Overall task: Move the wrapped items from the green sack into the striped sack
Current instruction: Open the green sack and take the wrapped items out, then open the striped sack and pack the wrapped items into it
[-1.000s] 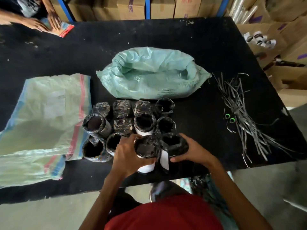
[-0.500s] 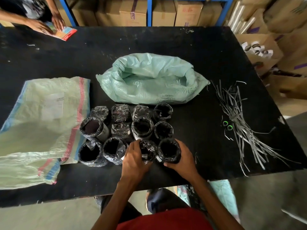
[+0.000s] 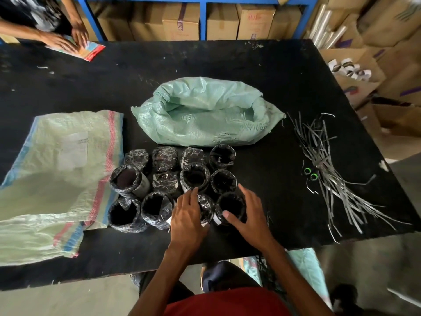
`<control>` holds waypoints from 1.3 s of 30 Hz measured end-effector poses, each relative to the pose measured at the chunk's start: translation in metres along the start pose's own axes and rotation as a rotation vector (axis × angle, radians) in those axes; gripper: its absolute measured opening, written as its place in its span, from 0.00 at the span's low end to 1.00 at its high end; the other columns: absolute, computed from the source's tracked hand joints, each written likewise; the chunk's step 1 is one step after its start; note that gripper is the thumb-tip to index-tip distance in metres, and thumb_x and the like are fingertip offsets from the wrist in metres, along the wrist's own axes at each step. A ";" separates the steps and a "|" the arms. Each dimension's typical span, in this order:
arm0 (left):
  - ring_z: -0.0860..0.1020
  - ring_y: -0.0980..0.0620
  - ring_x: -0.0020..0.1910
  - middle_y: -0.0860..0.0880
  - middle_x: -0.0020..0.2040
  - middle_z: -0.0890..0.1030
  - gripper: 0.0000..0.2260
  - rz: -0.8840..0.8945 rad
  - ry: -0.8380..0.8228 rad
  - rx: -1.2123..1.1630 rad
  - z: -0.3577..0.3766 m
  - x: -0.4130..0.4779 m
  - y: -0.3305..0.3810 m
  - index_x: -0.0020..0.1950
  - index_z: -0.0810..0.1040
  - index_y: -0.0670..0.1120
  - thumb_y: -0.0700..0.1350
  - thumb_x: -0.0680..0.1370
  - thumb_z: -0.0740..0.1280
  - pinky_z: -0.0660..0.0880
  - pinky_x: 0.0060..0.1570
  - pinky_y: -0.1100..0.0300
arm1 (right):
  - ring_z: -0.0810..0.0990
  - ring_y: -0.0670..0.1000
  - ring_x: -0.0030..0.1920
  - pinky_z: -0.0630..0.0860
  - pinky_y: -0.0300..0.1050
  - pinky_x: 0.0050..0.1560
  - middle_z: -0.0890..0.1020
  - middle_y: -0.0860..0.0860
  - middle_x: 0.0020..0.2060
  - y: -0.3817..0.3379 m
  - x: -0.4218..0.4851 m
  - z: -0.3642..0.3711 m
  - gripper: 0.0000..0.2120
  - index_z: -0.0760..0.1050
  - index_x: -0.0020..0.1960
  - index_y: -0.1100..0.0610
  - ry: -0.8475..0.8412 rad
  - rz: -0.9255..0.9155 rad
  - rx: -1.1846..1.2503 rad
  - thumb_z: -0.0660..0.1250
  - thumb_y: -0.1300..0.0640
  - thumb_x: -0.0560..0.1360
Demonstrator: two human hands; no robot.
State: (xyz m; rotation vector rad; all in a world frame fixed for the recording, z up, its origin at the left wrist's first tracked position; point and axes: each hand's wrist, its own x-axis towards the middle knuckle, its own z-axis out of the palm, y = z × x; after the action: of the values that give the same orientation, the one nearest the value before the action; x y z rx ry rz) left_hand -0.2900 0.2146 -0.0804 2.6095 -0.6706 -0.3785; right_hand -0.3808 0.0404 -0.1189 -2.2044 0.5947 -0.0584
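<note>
Wrapped items (image 3: pixel 195 178): twelve, standing on end in three rows of four on the table (image 3: pixel 262 71), out of the green sack.
Left hand (image 3: pixel 188 218): fingers straight, resting on a front roll.
Right hand (image 3: pixel 248 215): spread against the next roll.
Striped sack (image 3: pixel 66 169): one, flat, left of the rolls, likely the left hand's reach.
Green sack (image 3: pixel 205 131): one, mouth open, just behind.

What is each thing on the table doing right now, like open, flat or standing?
Green sack, lying, mouth open.
Striped sack, lying flat.
Wrapped items, clustered, outside both sacks.
Left hand, open, fingers on one item.
Right hand, open, fingers against another.
Dark strips, loose pile.
</note>
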 end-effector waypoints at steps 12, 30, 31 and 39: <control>0.68 0.48 0.72 0.47 0.73 0.71 0.22 0.094 0.247 -0.066 -0.136 0.000 -0.057 0.71 0.73 0.49 0.48 0.77 0.70 0.69 0.70 0.51 | 0.68 0.52 0.72 0.65 0.52 0.74 0.71 0.52 0.72 -0.124 0.052 0.009 0.25 0.67 0.75 0.58 0.088 -0.378 -0.015 0.66 0.54 0.81; 0.42 0.43 0.81 0.44 0.82 0.41 0.62 -0.198 -0.477 0.586 -0.167 -0.043 -0.431 0.81 0.39 0.49 0.61 0.63 0.79 0.40 0.77 0.42 | 0.56 0.57 0.79 0.56 0.56 0.78 0.58 0.58 0.79 -0.297 0.007 0.350 0.38 0.53 0.80 0.57 -0.590 -0.437 -0.657 0.66 0.44 0.78; 0.42 0.43 0.81 0.45 0.82 0.40 0.61 -0.180 -0.471 0.574 -0.159 -0.048 -0.443 0.81 0.38 0.50 0.61 0.64 0.79 0.41 0.77 0.42 | 0.54 0.57 0.80 0.54 0.58 0.78 0.57 0.59 0.79 -0.292 0.005 0.362 0.41 0.51 0.80 0.58 -0.620 -0.410 -0.705 0.67 0.43 0.77; 0.85 0.43 0.49 0.43 0.52 0.86 0.19 0.076 0.078 0.293 -0.152 -0.038 -0.488 0.54 0.87 0.46 0.54 0.83 0.58 0.82 0.48 0.48 | 0.78 0.54 0.64 0.73 0.50 0.63 0.81 0.51 0.61 -0.289 0.031 0.386 0.21 0.76 0.65 0.54 -0.465 -0.408 -0.793 0.57 0.68 0.77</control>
State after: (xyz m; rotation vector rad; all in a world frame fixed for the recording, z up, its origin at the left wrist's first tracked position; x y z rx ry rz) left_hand -0.0752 0.6723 -0.1644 2.8440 -0.8516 -0.1642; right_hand -0.1468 0.4616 -0.1617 -2.9291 -0.1439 0.5508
